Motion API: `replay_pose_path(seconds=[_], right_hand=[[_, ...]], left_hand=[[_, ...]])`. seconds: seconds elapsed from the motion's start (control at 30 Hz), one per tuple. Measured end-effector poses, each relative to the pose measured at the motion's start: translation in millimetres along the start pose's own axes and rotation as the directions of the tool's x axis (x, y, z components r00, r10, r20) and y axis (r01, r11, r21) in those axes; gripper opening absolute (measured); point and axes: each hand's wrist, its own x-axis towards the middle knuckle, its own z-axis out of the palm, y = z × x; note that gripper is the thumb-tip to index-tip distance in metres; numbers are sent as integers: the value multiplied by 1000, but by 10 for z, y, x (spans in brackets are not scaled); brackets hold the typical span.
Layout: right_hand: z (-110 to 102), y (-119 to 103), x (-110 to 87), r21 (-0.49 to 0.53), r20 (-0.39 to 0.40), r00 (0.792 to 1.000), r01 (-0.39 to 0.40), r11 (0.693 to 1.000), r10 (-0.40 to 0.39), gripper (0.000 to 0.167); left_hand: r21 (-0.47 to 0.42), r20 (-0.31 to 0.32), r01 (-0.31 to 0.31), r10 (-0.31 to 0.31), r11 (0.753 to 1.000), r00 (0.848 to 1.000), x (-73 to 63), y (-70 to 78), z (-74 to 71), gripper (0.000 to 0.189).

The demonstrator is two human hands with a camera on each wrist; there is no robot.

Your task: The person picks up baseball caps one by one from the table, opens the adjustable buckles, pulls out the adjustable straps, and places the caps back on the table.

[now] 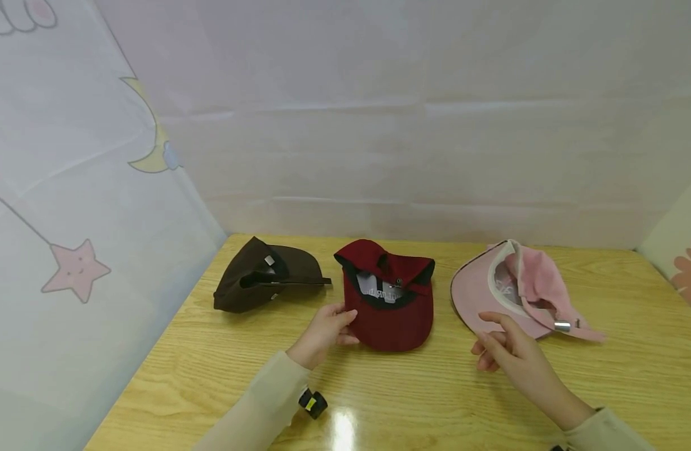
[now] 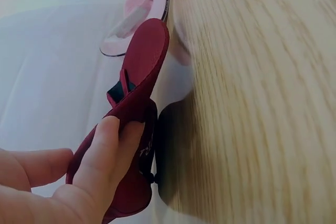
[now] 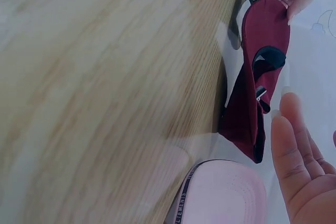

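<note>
A dark red cap (image 1: 393, 322) lies inside-up in the middle of the table, its brim toward me. My left hand (image 1: 326, 335) pinches the left edge of that brim, thumb on top and fingers beneath; the left wrist view shows the red cap (image 2: 147, 56) between thumb and fingers. My right hand (image 1: 505, 347) hovers by the brim of a pink cap (image 1: 548, 282) at the right, fingers loosely bent and holding nothing. In the right wrist view the right hand (image 3: 307, 171) has its fingers extended, apart from both caps.
A dark brown cap (image 1: 291, 266) lies on its side at the left. All of the caps are on a wood-grain table (image 1: 401, 401). Behind stands a pale cloth backdrop (image 1: 379, 156), with a printed panel (image 1: 52, 207) on the left.
</note>
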Motion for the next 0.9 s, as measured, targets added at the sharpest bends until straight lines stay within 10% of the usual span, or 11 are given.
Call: replay_pose_path(seconds=[0.9], right_hand=[[-146, 84, -107, -40, -16, 998, -61, 997, 60, 47]], left_hand=[[9, -61, -112, 112, 994, 992, -124, 18, -139, 44]])
